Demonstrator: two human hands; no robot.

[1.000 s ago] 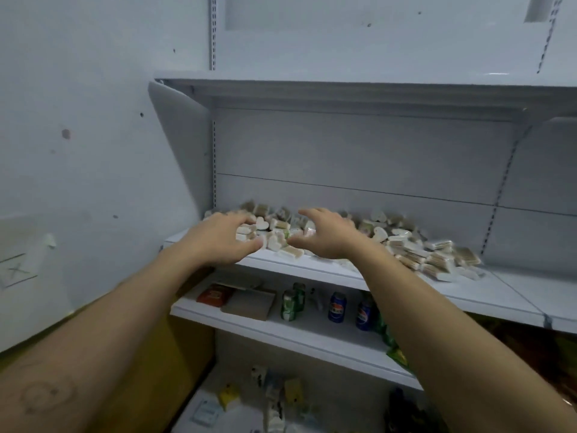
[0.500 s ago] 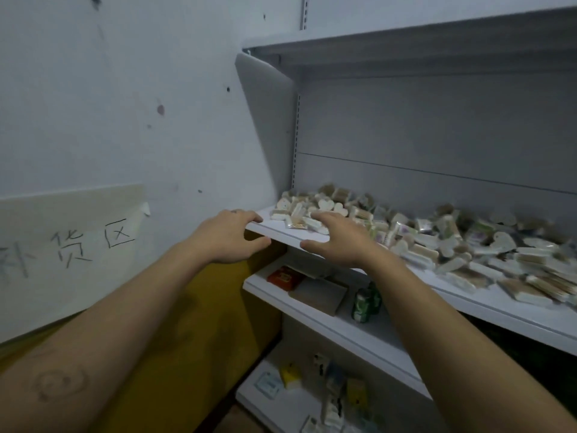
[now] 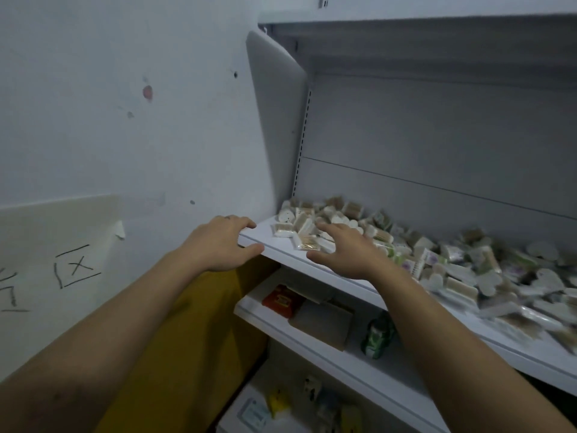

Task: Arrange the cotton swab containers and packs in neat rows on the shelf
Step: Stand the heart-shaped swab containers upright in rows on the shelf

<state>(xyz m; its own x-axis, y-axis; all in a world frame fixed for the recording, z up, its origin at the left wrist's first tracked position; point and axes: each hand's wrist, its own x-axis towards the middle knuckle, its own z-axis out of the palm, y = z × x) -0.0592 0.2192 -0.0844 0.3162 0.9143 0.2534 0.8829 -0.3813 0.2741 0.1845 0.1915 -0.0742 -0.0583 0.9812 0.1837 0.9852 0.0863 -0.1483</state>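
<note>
So both arms are out at the shelf (image 3: pixel 265 237), and neither one is holding anything. Left grip (image 3: pixel 218 242) sits on the shelf's front left corner. Its fingers drape loosely over the top and the thumb lies along the front lip, not clamping. My guess is it's there to steady the person and mark where the first row should start, since the patch of shelf just beyond it is bare.

Right grip (image 3: pixel 343 254) is spread wide, palm down, a bit to the right of the left one, with its fingertips at the near edge of the swabs. I can't tell if they actually touch a pack or just hover over it. Spread like that, it reads as getting ready to rake or sort rather than pinch one item.

Just past its fingertips lie a few flat packs (image 3: pixel 304 243), tossed at odd angles. Beyond those are some white containers (image 3: pixel 287 215) at the shelf's left end. Off to the right of the right grip, the pile (image 3: pixel 468 264) runs along the shelf, heaped and overlapping, and it gets blurry further out. There are no rows anywhere, so I'd say the job's barely started. Behind it all is the plain back panel (image 3: pixel 437 135).
</note>
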